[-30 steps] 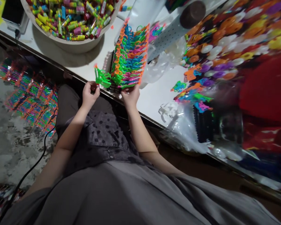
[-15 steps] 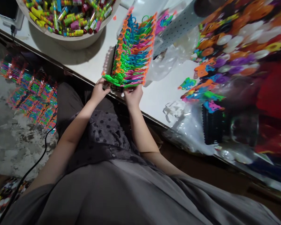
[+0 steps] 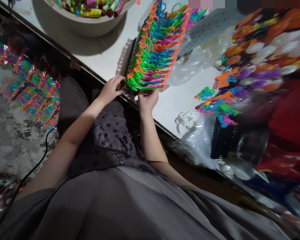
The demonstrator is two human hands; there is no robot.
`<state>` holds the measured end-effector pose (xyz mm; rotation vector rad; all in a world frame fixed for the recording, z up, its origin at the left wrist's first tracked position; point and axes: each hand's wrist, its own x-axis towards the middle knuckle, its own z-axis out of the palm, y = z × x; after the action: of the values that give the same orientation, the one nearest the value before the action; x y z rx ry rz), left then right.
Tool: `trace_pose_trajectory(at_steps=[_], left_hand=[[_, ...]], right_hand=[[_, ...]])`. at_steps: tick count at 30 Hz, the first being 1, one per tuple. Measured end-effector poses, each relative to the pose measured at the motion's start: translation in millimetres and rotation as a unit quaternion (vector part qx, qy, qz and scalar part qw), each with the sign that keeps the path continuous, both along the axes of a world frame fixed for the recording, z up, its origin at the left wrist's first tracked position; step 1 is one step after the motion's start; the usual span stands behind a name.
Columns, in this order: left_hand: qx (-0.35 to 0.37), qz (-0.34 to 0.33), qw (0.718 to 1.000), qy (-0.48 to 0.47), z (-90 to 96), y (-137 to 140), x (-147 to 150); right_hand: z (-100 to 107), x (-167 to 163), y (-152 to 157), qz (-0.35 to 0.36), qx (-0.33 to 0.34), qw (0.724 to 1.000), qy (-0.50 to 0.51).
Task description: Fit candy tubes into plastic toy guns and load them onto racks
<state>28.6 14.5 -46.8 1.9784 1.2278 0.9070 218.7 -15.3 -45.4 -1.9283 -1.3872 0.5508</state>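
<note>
A dense row of colourful plastic pieces [image 3: 155, 50], green, blue, pink and orange with ring-shaped ends, stands upright in a black rack [image 3: 131, 55] on the white table. At the rack's near left corner is my left hand [image 3: 112, 88], its fingers bent and close together by the green end pieces. My right hand [image 3: 148, 101] sits under the near end of the row, fingers curled against the lowest pieces. The fingertips of both hands are partly hidden, so what they pinch is unclear.
A large round bowl [image 3: 87, 28] of small colourful tubes stands at the back left. Loose plastic pieces [image 3: 206, 93], clear bags [image 3: 190, 66] and a second black rack [image 3: 221, 138] lie to the right. Bagged colourful pieces [image 3: 32, 86] hang or lie at lower left.
The view has shifted, so the bowl and row sit higher in it. The green front piece, earlier spread between both hands, now sits against the row. My left hand has drawn slightly outward.
</note>
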Motion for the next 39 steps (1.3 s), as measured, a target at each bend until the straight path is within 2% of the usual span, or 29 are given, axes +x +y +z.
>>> trace_pose_trajectory(at_steps=[5, 11, 16, 24, 35, 39], left_hand=[[-0.014, 0.023, 0.999, 0.022, 4.6, -4, 10], [-0.045, 0.058, 0.996, 0.052, 11.9, -7, 19], [-0.057, 0.081, 0.993, 0.062, 25.8, -11, 21], [-0.076, 0.104, 0.989, 0.073, 46.8, -22, 20], [-0.132, 0.097, 0.984, 0.072, 50.0, -16, 25], [-0.119, 0.104, 0.986, 0.054, 47.2, -20, 24]], right_hand=[[3, -2, -2, -0.012, 0.026, 0.999, -0.019], [7, -6, -1, -0.017, 0.0, 1.0, -0.02], [17, -16, 0, -0.022, 0.009, 1.0, -0.002], [29, -15, -4, -0.014, -0.014, 0.999, 0.025], [33, -18, -2, -0.04, -0.016, 0.999, -0.01], [34, -20, -6, -0.04, -0.03, 0.999, -0.015]])
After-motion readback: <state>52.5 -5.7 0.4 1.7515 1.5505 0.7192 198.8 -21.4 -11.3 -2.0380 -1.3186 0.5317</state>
